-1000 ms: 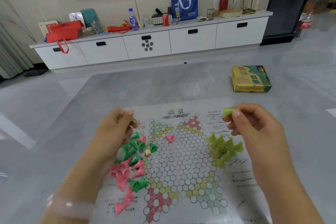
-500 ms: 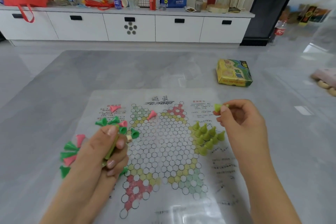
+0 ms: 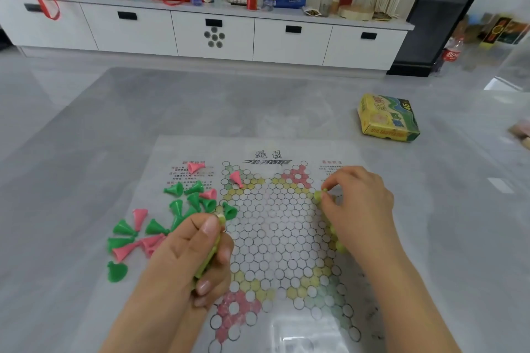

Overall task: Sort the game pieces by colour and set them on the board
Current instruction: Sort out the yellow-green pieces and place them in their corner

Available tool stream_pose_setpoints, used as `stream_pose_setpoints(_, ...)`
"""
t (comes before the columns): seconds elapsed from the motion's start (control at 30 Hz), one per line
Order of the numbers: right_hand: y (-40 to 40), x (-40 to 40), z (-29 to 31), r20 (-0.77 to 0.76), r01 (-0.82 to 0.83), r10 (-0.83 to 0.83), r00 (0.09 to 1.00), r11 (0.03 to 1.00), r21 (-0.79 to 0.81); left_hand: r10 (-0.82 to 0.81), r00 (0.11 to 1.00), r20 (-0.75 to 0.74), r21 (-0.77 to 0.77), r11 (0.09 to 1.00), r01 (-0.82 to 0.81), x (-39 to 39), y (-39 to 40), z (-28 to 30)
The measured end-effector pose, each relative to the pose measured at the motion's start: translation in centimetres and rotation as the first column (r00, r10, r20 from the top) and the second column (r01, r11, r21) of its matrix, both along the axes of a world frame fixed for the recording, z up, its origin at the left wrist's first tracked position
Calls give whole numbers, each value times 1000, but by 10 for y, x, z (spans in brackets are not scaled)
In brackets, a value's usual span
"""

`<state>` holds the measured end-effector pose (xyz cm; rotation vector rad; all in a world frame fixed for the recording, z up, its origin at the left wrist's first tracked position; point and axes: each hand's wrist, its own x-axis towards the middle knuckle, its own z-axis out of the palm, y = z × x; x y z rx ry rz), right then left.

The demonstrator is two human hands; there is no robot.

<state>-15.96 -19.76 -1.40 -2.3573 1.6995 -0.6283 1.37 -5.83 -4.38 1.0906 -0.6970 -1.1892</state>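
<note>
A: Grey table, white cabinet behind, game box far right. From my remote feed, what step do you log?

B: Sorting the yellow-green ones. Right hand is down at the board's right point, fingertips pinching one yellow-green piece just at the surface. I'd call it mid-placement.

A: Left hand?

B: Left hand is curled tight round a stack of yellow-green pieces, thumb on top, hovering over the board's left edge. Not empty, not open.

A: Rest of the pieces?

B: Green pieces and pink pieces lie mixed in a loose heap on the left margin of the sheet, just beyond the left hand's knuckles. One pink piece is tipped over on the upper-left point. A few yellow-green placed pieces peek out under the right palm; I can't count them.

A: Next move?

B: My guess: let go of the pinched piece upright on a cell, then take another from the left-hand stack. That needs a handover across the board. Green and pink are untouched, so I judge the task well under half done.
</note>
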Motion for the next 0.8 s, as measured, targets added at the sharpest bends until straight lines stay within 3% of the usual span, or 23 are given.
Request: stream_pose_setpoints(0.8,-1,-2,4,-21,-26,27,999,999,35,-19,999,50,49,999,17,-15,-4,-10)
